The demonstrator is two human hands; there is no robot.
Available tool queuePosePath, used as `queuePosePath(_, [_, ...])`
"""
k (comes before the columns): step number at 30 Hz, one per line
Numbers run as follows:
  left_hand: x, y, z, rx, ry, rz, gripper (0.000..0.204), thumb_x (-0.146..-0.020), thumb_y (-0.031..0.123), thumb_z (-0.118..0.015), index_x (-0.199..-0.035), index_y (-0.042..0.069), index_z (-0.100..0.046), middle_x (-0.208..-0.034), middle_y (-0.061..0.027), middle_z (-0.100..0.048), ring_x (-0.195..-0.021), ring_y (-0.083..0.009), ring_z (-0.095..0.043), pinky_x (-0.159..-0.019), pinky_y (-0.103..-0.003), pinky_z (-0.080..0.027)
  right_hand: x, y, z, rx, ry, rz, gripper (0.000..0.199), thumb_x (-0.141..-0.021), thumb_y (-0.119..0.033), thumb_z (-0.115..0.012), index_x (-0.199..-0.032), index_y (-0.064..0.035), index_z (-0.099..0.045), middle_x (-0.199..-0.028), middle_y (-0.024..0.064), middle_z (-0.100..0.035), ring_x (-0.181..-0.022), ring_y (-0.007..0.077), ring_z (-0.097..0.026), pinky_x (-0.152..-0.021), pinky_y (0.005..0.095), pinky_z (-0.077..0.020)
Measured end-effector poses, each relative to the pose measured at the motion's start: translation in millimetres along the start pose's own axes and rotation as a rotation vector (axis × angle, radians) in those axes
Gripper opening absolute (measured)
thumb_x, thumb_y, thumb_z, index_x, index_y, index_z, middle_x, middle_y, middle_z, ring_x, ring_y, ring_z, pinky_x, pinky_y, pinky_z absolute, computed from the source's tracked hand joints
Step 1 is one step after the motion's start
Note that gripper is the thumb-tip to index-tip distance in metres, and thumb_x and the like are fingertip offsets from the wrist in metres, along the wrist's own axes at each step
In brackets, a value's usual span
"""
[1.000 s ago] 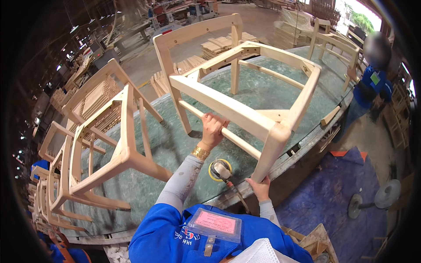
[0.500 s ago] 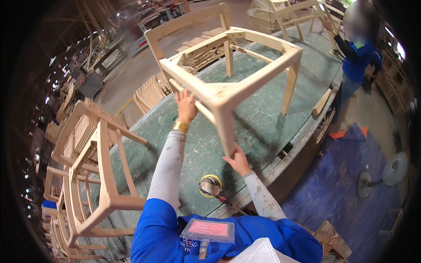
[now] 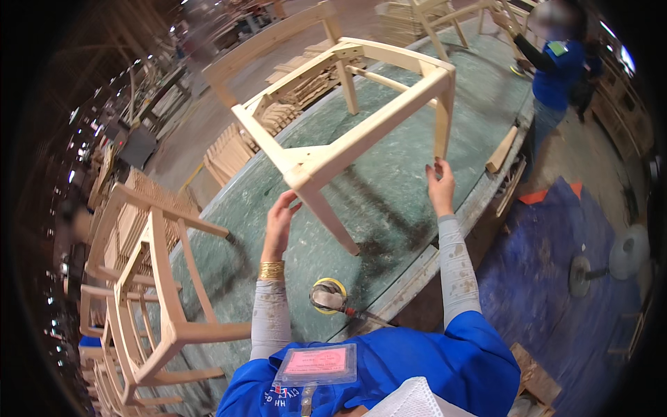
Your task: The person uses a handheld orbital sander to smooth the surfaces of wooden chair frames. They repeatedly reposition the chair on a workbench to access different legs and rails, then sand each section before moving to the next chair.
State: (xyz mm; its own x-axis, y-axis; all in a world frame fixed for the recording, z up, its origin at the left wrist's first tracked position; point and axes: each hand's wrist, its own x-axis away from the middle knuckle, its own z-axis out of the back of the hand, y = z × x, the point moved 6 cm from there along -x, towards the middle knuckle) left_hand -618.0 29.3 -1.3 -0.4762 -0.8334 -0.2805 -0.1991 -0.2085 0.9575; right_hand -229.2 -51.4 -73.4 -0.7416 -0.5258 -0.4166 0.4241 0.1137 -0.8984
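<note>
A bare pale wooden chair frame (image 3: 375, 118), without a seat panel, stands on the green work table (image 3: 306, 236) in front of me. My left hand (image 3: 279, 221) is at its near corner, thumb and fingers apart, fingertips by the underside of the joint; whether they touch is unclear. The near leg (image 3: 330, 219) slants down to the table between my hands. My right hand (image 3: 441, 189) is raised at the foot of the right leg (image 3: 442, 125), fingers apart and not wrapped round it. A round sander (image 3: 328, 295) with a yellow rim lies close to my body.
More chair frames (image 3: 167, 306) are grouped at the left. A wooden piece (image 3: 501, 149) rests along the table's right edge. A co-worker (image 3: 556, 76) in blue handles another chair frame (image 3: 451, 17) at the far end. Stacked wooden parts (image 3: 229, 153) stand behind the table.
The chair frame has shifted left and turned slightly. My left hand has left its side rail and come nearer to me; my right hand has let go of the near leg and moved up and right.
</note>
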Motion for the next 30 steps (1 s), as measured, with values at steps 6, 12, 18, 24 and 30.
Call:
queuePosePath(6, [26.1, 18.8, -16.2, -0.239, 0.304, -0.012, 0.028, -0.093, 0.017, -0.053, -0.114, 0.001, -0.059, -0.109, -0.0054, -0.061, -0.104, -0.0137, -0.054, -0.092, -0.029, -0.042, 56.8, -5.9, -29.4, -0.159, -0.551, -0.181, 0.014, -0.089, -0.011, -0.059, -0.084, 0.0026, -0.061, -0.066, 0.0023, -0.057, -0.056, 0.0082, -0.049, -0.051, 0.0250, -0.0394])
queuePosePath(12, [173.5, 29.2, -5.6, -0.561, 0.403, -0.027, 0.014, -0.087, 0.009, -0.060, -0.095, -0.001, -0.065, -0.089, -0.0091, -0.065, -0.085, -0.0158, -0.062, -0.076, -0.029, -0.048, 221.4, -44.9, -39.5, -0.337, -0.602, -0.354, 0.011, -0.090, -0.010, -0.059, -0.090, 0.0001, -0.059, -0.068, 0.0002, -0.055, -0.059, 0.0067, -0.051, -0.053, 0.0219, -0.0420])
queuePosePath(18, [341.4, 34.5, 38.5, -0.644, 0.762, 0.323, 0.017, -0.083, 0.013, -0.066, -0.092, -0.001, -0.066, -0.083, -0.0094, -0.066, -0.078, -0.0193, -0.064, -0.070, -0.029, -0.050, 313.0, -95.8, -110.8, -0.324, -1.059, -0.194, 0.012, -0.091, -0.011, -0.058, -0.088, 0.0002, -0.061, -0.076, -0.0001, -0.058, -0.072, 0.0090, -0.054, -0.066, 0.0233, -0.0447])
queuePosePath(24, [381.9, 57.9, 93.9, -0.949, 0.999, 0.193, 0.054, -0.074, 0.023, -0.077, -0.118, 0.000, -0.055, -0.096, -0.0117, -0.065, -0.087, -0.0234, -0.063, -0.078, -0.033, -0.050, 356.1, -158.9, -229.4, -0.544, -1.224, -0.265, 0.018, -0.091, -0.020, -0.060, -0.094, -0.0020, -0.061, -0.076, 0.0008, -0.059, -0.069, 0.0091, -0.053, -0.061, 0.0229, -0.0431])
queuePosePath(30, [330.7, 32.3, 116.6, -0.547, 0.953, 0.275, 0.060, -0.073, 0.027, -0.078, -0.122, 0.003, -0.052, -0.106, -0.0134, -0.064, -0.096, -0.0233, -0.062, -0.082, -0.034, -0.049, 418.7, -260.5, -321.9, -0.642, -1.330, -0.639, 0.043, -0.093, -0.035, -0.056, -0.122, -0.0039, -0.053, -0.102, 0.0072, -0.062, -0.089, 0.0133, -0.058, -0.071, 0.0299, -0.0490])
